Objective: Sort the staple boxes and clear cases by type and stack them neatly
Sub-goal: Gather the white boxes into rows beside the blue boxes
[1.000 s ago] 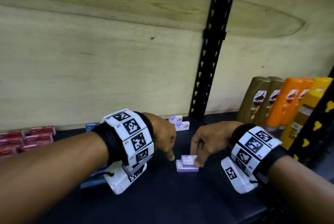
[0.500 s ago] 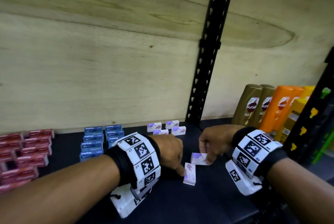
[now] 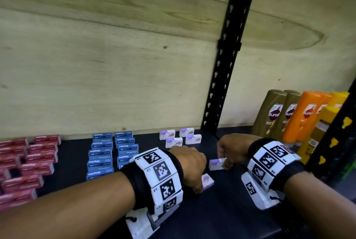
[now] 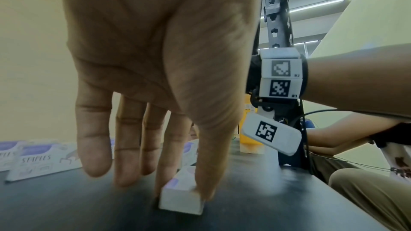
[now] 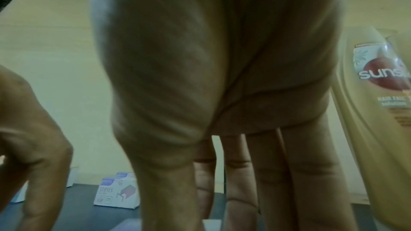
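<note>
Two small white-and-purple staple boxes are near the front of the dark shelf [image 3: 221, 211]. My left hand [image 3: 200, 188] pinches the nearer box [image 3: 208, 181] between thumb and forefinger as it lies on the shelf; the left wrist view shows that box [image 4: 180, 199] under the fingertips [image 4: 204, 191]. My right hand [image 3: 224, 163] grips the second box [image 3: 216, 164] by its end, a little farther back and to the right. In the right wrist view the thumb [image 5: 169, 191] hides most of that box. Four more purple boxes [image 3: 180, 138] stand in a group at the back.
Blue staple boxes [image 3: 111, 152] are stacked in two rows left of centre, and red boxes [image 3: 25, 161] fill the far left. Shampoo bottles [image 3: 289, 115] stand at the right. A black perforated upright [image 3: 225, 65] rises behind the hands against the plywood back wall.
The two purple boxes lay stacked together. My right hand lifted the top one back and to the right, and my left hand took hold of the lower one.
</note>
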A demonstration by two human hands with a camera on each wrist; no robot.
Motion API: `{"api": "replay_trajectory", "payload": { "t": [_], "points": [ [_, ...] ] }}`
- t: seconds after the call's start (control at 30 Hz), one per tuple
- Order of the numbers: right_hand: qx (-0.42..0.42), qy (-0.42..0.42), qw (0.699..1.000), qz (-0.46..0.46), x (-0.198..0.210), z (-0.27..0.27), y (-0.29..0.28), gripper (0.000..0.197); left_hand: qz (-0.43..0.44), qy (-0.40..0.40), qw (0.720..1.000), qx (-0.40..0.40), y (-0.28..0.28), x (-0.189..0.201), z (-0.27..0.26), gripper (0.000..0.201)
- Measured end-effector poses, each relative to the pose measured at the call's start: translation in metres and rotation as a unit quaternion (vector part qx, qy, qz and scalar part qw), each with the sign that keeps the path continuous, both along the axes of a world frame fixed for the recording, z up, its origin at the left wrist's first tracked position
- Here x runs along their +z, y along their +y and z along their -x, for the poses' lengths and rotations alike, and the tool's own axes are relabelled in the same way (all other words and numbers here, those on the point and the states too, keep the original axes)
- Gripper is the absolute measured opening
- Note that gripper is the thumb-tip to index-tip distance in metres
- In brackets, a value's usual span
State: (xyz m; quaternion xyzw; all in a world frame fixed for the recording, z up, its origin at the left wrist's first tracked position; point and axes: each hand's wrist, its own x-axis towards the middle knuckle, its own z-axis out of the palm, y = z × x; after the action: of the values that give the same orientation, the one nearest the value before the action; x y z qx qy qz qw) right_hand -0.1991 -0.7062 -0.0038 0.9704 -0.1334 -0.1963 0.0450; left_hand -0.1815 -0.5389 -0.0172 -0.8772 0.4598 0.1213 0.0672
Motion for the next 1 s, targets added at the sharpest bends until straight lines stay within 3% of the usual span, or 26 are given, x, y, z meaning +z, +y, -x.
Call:
{"api": "replay_trajectory", "payload": {
  "t": [0.3,0.67,1.0],
  "points": [
    [-0.006,-0.02,1.0,-0.015,-0.003,-0.004,-0.003,0.025,0.022,0.083,0.996,0.016,0.008,-0.002,-0.014,0.036],
    [0.016,-0.043,0.999,-0.018,0.002,-0.016,0.011,0.011,-0.031,-0.037,0.997,0.066,0.012,0.0,-0.052,0.031],
    [0.027,-0.027,0.999,0.0,0.006,-0.036,0.018,0.017,-0.087,-0.053,0.993,0.064,0.002,0.007,-0.069,0.027]
  ]
}}
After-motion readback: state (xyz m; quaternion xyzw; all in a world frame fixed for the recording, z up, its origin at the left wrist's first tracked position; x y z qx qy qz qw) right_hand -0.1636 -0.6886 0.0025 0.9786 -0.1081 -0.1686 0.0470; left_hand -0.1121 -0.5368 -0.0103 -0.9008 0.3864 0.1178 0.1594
